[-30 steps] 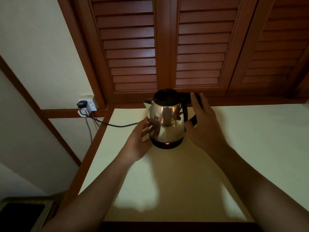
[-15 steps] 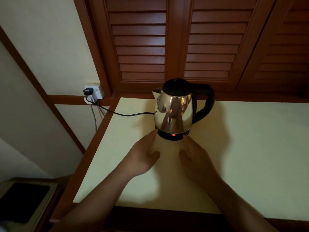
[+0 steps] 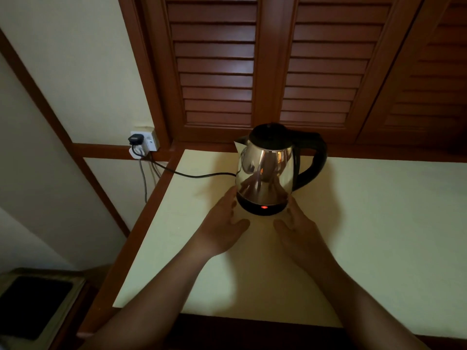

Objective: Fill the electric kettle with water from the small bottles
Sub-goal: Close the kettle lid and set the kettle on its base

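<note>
Kettle (image 3: 267,170) upright at frame centre on counter (image 3: 379,223), lid down, red lamp (image 3: 263,207) lit, cord (image 3: 192,175) running left to socket (image 3: 144,145). My left hand (image 3: 222,223) and right hand (image 3: 298,228) flank base, fingers straight, gripping nothing; I judge they're steadying it. No bottles visible.

Single head-worn view, looking forward and down, close over countertop (image 3: 379,223)

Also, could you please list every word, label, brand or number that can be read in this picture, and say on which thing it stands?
None: no text can be read anywhere in this view.
Electric kettle: no brand or label shows on its steel body, only reflections; a red lamp glows at its black bottom part.
Wall socket and plug: any marking is too small and dim to read.
</note>
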The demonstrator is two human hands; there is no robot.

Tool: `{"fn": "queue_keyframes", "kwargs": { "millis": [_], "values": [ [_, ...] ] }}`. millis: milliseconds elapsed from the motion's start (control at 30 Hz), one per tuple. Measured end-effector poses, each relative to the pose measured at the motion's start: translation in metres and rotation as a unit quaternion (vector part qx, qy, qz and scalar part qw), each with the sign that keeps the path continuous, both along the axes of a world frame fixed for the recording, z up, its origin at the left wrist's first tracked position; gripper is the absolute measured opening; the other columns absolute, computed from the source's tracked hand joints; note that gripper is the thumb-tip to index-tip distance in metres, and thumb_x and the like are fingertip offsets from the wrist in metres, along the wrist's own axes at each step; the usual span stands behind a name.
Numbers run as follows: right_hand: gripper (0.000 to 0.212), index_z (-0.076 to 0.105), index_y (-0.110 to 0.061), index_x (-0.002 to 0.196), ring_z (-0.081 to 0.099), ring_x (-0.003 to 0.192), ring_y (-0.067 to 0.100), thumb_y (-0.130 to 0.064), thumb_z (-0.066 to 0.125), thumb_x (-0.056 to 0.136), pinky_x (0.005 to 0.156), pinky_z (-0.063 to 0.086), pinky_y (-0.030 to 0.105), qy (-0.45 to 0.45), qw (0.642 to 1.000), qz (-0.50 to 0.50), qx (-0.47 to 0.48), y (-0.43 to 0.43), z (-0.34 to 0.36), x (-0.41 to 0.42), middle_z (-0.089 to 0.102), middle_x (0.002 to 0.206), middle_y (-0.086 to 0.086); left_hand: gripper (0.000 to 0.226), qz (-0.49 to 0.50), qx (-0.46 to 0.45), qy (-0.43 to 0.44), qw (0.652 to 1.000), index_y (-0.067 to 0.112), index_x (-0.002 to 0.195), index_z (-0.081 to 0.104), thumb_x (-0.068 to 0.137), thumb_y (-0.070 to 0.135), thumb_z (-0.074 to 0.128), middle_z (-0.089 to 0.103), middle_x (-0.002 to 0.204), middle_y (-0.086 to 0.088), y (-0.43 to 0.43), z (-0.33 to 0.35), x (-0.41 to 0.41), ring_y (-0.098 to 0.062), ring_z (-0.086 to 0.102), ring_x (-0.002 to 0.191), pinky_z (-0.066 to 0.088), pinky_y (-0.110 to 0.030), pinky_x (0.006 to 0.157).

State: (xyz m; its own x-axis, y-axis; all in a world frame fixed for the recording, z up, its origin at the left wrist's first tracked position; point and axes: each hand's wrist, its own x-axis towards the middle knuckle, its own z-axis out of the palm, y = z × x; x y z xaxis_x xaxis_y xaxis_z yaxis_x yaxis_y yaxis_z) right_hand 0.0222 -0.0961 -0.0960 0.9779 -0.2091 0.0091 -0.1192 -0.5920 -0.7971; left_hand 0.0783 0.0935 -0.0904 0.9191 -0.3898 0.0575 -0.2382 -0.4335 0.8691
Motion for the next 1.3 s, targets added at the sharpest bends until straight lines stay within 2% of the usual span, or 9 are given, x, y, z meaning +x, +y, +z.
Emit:
{"fn": "queue_keyframes", "kwargs": {
  "millis": [133, 267, 400, 500, 600, 833, 967, 1100, 1300],
  "values": [
    [0.065, 0.017, -0.046, 0.155, 0.05, 0.133, 0.018, -0.052, 0.049, 0.098, 0.099, 0.039, 0.029, 0.005, 0.997, -0.013, 0.071, 0.002, 0.004, 0.007, 0.049, 0.15, -0.008, 0.06, 0.033, -0.076, -0.041, 0.996, 0.051, 0.131, 0.046, 0.097, 0.009, 0.071, 0.059, 0.13, 0.028, -0.012, 0.0, 0.012, 0.012, 0.057, 0.122, 0.047, -0.011, 0.098],
    [0.091, 0.024, -0.043, 0.155, 0.051, 0.133, 0.02, -0.083, 0.046, 0.077, 0.107, 0.046, 0.04, 0.017, 0.996, -0.015, 0.083, 0.0, 0.002, 0.01, 0.051, 0.149, -0.005, 0.049, 0.05, -0.092, -0.071, 0.992, 0.039, 0.13, 0.053, 0.095, 0.01, 0.071, 0.062, 0.123, 0.027, -0.025, 0.001, 0.016, 0.018, 0.057, 0.115, 0.047, -0.005, 0.088],
    [0.069, 0.025, -0.036, 0.156, 0.053, 0.131, 0.018, -0.051, 0.054, 0.096, 0.097, 0.043, 0.028, 0.02, 0.997, -0.004, 0.07, -0.002, 0.008, 0.014, 0.053, 0.146, -0.005, 0.05, 0.047, -0.107, -0.069, 0.991, 0.026, 0.135, 0.055, 0.094, 0.004, 0.071, 0.061, 0.125, 0.024, -0.027, -0.002, 0.019, 0.014, 0.059, 0.116, 0.047, -0.004, 0.088],
    [0.07, 0.018, -0.034, 0.158, 0.051, 0.131, 0.02, -0.039, 0.054, 0.099, 0.101, 0.043, 0.03, 0.025, 0.999, -0.008, 0.043, -0.004, 0.006, 0.016, 0.049, 0.15, -0.001, 0.047, 0.039, -0.107, -0.079, 0.99, 0.019, 0.138, 0.056, 0.095, 0.008, 0.072, 0.062, 0.126, 0.022, -0.027, -0.002, 0.022, 0.015, 0.059, 0.117, 0.047, -0.006, 0.091],
    [0.072, 0.012, -0.035, 0.159, 0.054, 0.114, 0.011, -0.03, 0.053, 0.1, 0.091, 0.041, 0.025, 0.031, 0.999, -0.003, 0.032, -0.008, 0.009, 0.015, 0.052, 0.145, -0.001, 0.052, 0.033, -0.104, -0.07, 0.992, 0.022, 0.142, 0.054, 0.095, 0.012, 0.074, 0.062, 0.133, 0.018, -0.026, 0.0, 0.026, 0.006, 0.059, 0.125, 0.05, -0.016, 0.101],
    [0.068, 0.017, -0.031, 0.159, 0.041, 0.141, 0.016, -0.023, 0.052, 0.101, 0.112, 0.031, 0.025, -0.027, 0.999, 0.028, -0.007, 0.0, 0.006, -0.012, 0.039, 0.156, -0.006, 0.077, 0.01, 0.016, -0.075, 0.997, 0.058, 0.144, 0.024, 0.099, 0.009, 0.062, 0.038, 0.142, 0.037, -0.008, -0.002, 0.004, 0.012, 0.038, 0.132, 0.029, -0.001, 0.101],
    [0.069, 0.016, -0.025, 0.159, 0.033, 0.146, 0.017, -0.023, 0.053, 0.1, 0.12, 0.028, 0.036, -0.009, 0.999, 0.032, -0.029, 0.004, -0.006, -0.018, 0.031, 0.161, 0.0, 0.067, -0.013, 0.067, -0.095, 0.993, 0.037, 0.158, 0.034, 0.1, 0.012, 0.059, 0.046, 0.142, 0.024, 0.003, -0.013, -0.008, 0.015, 0.039, 0.122, 0.023, 0.009, 0.094],
    [0.069, 0.014, -0.021, 0.16, 0.026, 0.149, 0.017, -0.026, 0.051, 0.101, 0.121, 0.023, 0.033, 0.007, 0.998, 0.031, -0.05, 0.006, -0.011, -0.018, 0.024, 0.164, 0.001, 0.066, -0.033, 0.088, -0.1, 0.991, 0.03, 0.157, 0.038, 0.098, 0.008, 0.057, 0.046, 0.141, 0.024, 0.008, -0.013, -0.014, 0.016, 0.04, 0.12, 0.022, 0.011, 0.093],
    [0.069, 0.015, -0.021, 0.16, 0.024, 0.15, 0.016, -0.025, 0.051, 0.101, 0.114, 0.016, 0.02, 0.005, 0.997, 0.026, -0.066, 0.006, -0.014, -0.016, 0.023, 0.164, 0.0, 0.066, -0.026, 0.099, -0.088, 0.991, 0.029, 0.159, 0.037, 0.098, 0.011, 0.058, 0.053, 0.149, 0.013, 0.008, -0.014, -0.014, -0.003, 0.05, 0.131, 0.023, 0.011, 0.09]
  ]
}}
